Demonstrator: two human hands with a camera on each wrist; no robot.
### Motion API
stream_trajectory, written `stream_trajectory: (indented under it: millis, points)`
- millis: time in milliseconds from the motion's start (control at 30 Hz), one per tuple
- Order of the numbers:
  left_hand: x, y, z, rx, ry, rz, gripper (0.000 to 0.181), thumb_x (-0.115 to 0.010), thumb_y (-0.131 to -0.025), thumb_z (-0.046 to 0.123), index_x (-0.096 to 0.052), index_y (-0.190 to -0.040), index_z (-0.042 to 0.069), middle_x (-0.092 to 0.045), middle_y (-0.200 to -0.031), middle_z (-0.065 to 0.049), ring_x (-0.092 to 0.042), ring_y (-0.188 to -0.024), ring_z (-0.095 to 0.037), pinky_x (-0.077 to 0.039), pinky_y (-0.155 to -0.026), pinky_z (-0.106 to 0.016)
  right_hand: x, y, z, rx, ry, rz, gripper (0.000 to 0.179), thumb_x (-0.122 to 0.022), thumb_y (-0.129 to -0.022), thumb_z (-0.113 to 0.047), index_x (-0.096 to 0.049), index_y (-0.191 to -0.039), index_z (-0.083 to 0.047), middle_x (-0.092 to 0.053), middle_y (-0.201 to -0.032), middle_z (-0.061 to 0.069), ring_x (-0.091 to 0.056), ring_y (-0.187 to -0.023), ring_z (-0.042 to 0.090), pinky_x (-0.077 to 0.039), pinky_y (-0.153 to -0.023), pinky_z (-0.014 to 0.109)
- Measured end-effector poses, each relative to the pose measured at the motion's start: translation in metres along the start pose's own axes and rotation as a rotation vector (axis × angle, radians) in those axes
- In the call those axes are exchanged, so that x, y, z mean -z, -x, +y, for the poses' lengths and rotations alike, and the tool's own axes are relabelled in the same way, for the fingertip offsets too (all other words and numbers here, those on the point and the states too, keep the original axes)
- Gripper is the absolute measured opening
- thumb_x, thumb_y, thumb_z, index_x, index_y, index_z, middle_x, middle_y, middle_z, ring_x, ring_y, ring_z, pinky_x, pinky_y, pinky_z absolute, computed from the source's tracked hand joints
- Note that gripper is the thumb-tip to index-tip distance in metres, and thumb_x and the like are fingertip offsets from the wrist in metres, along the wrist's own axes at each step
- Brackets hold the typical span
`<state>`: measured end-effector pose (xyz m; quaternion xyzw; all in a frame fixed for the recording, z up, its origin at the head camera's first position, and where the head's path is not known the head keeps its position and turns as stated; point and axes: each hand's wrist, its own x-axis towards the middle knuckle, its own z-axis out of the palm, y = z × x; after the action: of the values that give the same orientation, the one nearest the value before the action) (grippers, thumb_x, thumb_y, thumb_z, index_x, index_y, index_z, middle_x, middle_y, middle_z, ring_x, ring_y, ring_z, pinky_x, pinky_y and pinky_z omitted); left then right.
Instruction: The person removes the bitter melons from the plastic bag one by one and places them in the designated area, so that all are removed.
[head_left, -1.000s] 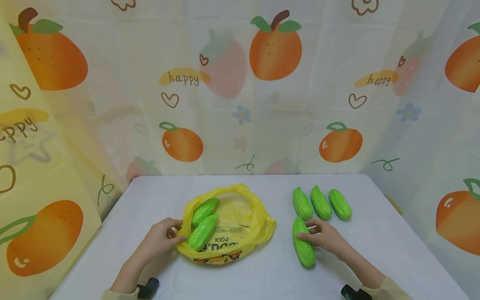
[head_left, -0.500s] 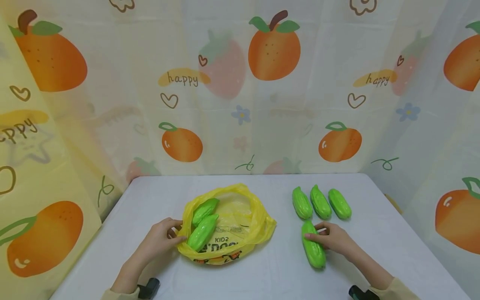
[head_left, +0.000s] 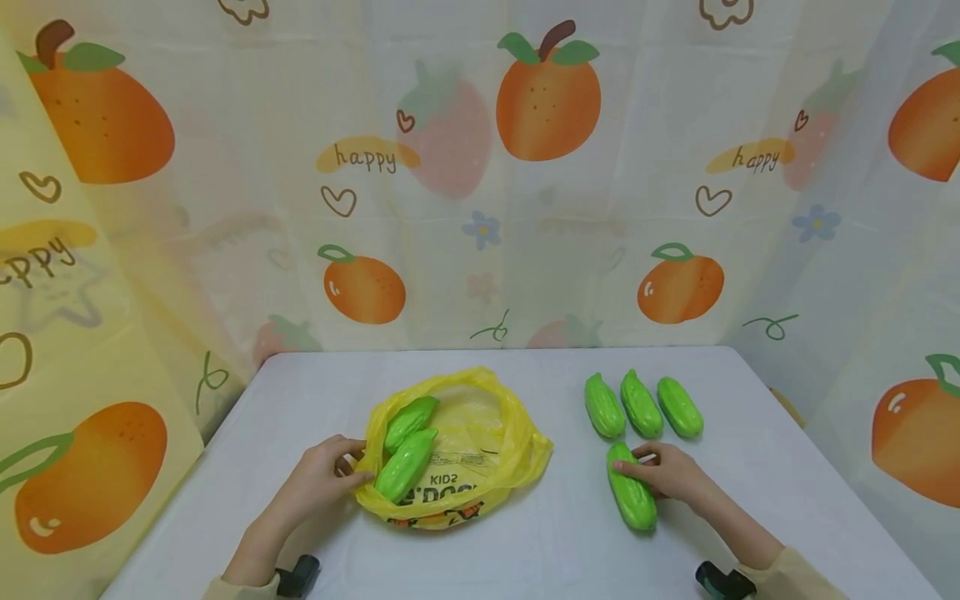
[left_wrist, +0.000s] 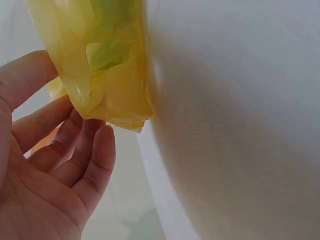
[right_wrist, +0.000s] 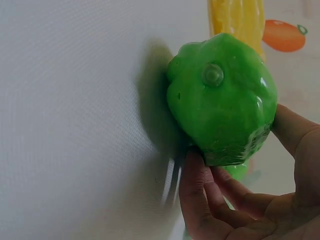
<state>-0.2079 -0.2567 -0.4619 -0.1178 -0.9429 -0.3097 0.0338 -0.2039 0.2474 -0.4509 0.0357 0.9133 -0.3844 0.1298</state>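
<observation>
A yellow plastic bag lies with its mouth spread on the white table. My left hand pinches the left side of its rim between thumb and fingers; the left wrist view shows the thin bag film there. Two glossy green toy bitter melons lie inside the bag, at its left. To the right of the bag, my right hand grips another toy bitter melon, its thumb on top. The right wrist view shows that melon's blunt end close over the table, with fingertips under it.
Three more toy bitter melons lie in a row at the back right, just beyond the held one. Fruit-printed curtains stand behind the table and at both sides. A dark wrist-worn device shows at each sleeve.
My right hand has shifted to the right with the gripped bitter melon, mostly in the first half second. My left hand and the bag have stayed put.
</observation>
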Motion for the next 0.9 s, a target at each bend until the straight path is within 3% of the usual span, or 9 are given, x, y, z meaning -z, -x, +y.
stream_trajectory:
  millis: [900]
  points:
    - [-0.0014, -0.0006, 0.0006, 0.006, 0.002, 0.002, 0.044, -0.078, -0.077, 0.022, -0.066, -0.115, 0.003, -0.063, -0.092, 0.001, -0.056, -0.074, -0.009, -0.046, -0.061, -0.021, 0.0009, -0.0011, 0.0015, 0.009, -0.012, -0.011, 0.073, -0.069, -0.082, -0.048, -0.051, -0.124, 0.009, -0.062, -0.111, 0.022, -0.063, -0.092, 0.023, -0.055, -0.068, 0.035]
